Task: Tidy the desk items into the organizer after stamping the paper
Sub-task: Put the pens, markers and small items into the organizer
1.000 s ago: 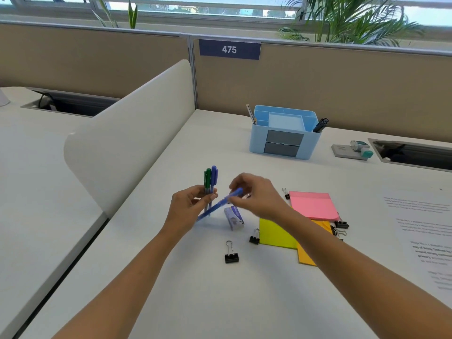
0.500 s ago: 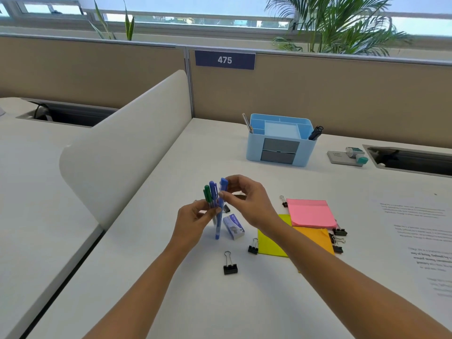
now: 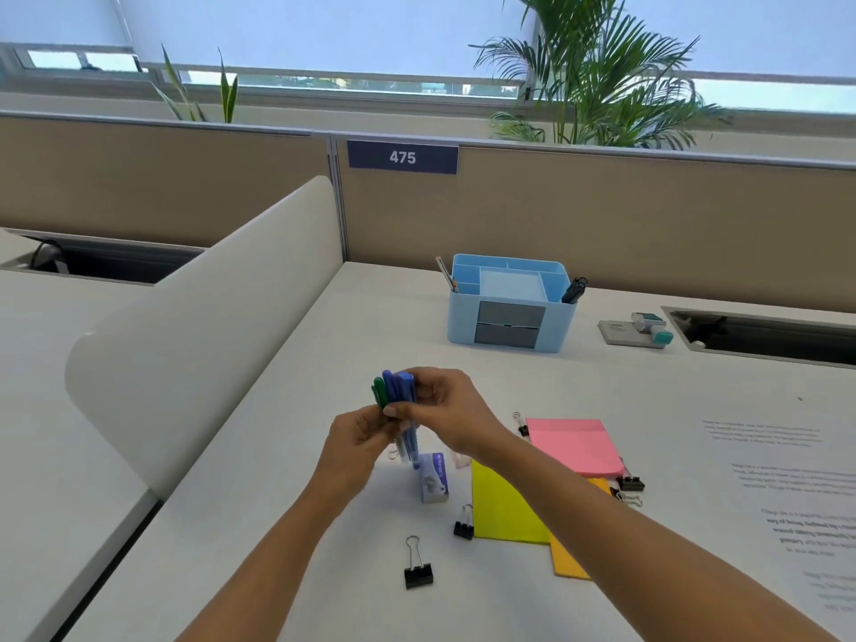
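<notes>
Your left hand [image 3: 359,440] grips the bundle of pens [image 3: 394,392] upright, 1 green and the rest blue, its fingers [image 3: 356,424] curled round the lower barrels. Your right hand [image 3: 447,410] pinches the same bundle just below the caps. The pens stand above the counter [image 3: 301,572], well apart from the blue organizer [image 3: 463,324] behind them.

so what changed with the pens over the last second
The right hand swung the blue pen from slanted to upright and brought it into the bundle of pens that the left hand holds; both hands now grip the bundle. Nothing was let go. The organizer, sticky notes, binder clips and staple box stayed put.
</notes>
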A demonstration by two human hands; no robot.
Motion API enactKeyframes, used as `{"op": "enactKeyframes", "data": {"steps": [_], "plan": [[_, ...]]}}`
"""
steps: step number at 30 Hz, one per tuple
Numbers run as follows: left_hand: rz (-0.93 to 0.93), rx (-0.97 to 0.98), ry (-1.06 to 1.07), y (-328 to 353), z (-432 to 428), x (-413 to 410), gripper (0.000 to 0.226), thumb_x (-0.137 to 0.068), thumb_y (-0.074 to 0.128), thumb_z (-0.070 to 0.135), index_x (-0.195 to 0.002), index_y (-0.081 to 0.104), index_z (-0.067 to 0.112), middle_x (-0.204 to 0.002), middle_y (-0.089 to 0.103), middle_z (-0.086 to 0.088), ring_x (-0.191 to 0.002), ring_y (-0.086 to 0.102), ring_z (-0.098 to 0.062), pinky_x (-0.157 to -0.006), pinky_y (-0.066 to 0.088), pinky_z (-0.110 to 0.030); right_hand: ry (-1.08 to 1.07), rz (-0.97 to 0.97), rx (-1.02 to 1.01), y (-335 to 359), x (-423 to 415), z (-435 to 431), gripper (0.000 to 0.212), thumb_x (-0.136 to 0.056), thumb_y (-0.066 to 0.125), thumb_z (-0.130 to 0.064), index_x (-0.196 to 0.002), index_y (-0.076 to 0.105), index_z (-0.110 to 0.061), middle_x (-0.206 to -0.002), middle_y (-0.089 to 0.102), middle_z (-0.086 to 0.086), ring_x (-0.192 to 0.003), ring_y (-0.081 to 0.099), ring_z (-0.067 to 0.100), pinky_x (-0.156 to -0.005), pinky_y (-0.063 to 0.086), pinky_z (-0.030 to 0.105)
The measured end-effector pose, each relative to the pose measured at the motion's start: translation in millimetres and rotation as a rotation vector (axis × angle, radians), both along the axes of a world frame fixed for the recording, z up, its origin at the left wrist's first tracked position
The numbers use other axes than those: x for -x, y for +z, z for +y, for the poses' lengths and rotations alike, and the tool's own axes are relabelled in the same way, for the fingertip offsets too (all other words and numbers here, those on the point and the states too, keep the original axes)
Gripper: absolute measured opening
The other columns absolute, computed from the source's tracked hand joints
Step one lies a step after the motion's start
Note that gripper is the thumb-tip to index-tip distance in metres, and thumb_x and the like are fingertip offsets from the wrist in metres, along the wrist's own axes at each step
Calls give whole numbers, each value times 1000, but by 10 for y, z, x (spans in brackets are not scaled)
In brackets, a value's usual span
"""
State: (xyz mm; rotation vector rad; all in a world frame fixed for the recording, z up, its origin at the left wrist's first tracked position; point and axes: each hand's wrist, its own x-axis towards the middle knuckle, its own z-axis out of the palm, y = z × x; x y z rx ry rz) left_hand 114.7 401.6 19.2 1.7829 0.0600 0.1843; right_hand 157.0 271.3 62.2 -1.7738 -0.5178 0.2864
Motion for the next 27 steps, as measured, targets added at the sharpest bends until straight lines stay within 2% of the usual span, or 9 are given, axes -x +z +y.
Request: {"op": "enactKeyframes", "data": {"steps": [3,7,10,12,16,19,22,27], "plan": [[25,85,-50,196,-27,-204,16,-87,56,2,-96,68,2,-74,72,7,-67,68,2,-59,48,-5,-15,-7,-1,159,-188,-50,37,-81,67,-5,-117,60,-5,-110,68,14,-94,64,17,-89,52,27],[33,141,-157,456,-106,-612,19,-88,56,8,-102,68,5,-84,74,5,-81,69,-5,-76,53,-15,-79,-47,-22,412,-512,-182,36,-81,66,-6,-117,61,-7,-105,70,8,-95,67,17,-88,52,25],[5,85,-119,579,-231,-935,29,-86,60,19,-114,63,11,-107,68,1,-97,64,-5,-76,47,-8,-175,-111,-105,619,-822,-332,30,-80,67,-3,-110,64,-8,-94,71,0,-83,68,5,-83,51,15],[-5,-30,-37,567,-322,-1142,41,-86,61,25,-124,56,11,-122,62,-3,-112,58,-13,-87,43,-13,-277,-171,-172,750,-1057,-433,31,-79,68,-2,-110,64,-8,-94,70,-2,-77,66,-2,-80,50,11],[31,-431,30,462,-513,-1476,61,-89,57,31,-141,31,15,-146,39,-3,-132,39,-18,-105,36,-30,-475,-266,-255,892,-1535,-553,33,-77,69,0,-109,64,-5,-96,68,5,-81,64,9,-86,51,21],[3,-631,6,346,-606,-1641,71,-88,58,31,-145,17,17,-152,26,-1,-138,27,-17,-108,32,-29,-534,-284,-287,892,-1826,-529,35,-77,69,0,-111,63,-5,-96,67,5,-86,62,13,-87,51,25],[-13,-750,-4,202,-625,-1774,80,-88,56,36,-148,4,19,-156,11,1,-143,13,-17,-113,25,-32,-569,-270,-311,822,-2053,-449,37,-78,69,-1,-114,62,-2,-98,66,5,-86,60,12,-87,51,25],[-23,-892,-48,66,-608,-1825,80,-91,51,38,-148,-1,19,-158,2,2,-146,2,-17,-116,18,-34,-585,-240,-289,645,-2274,-292,34,-79,68,-3,-113,62,-2,-99,66,8,-85,60,13,-83,51,21]]}}
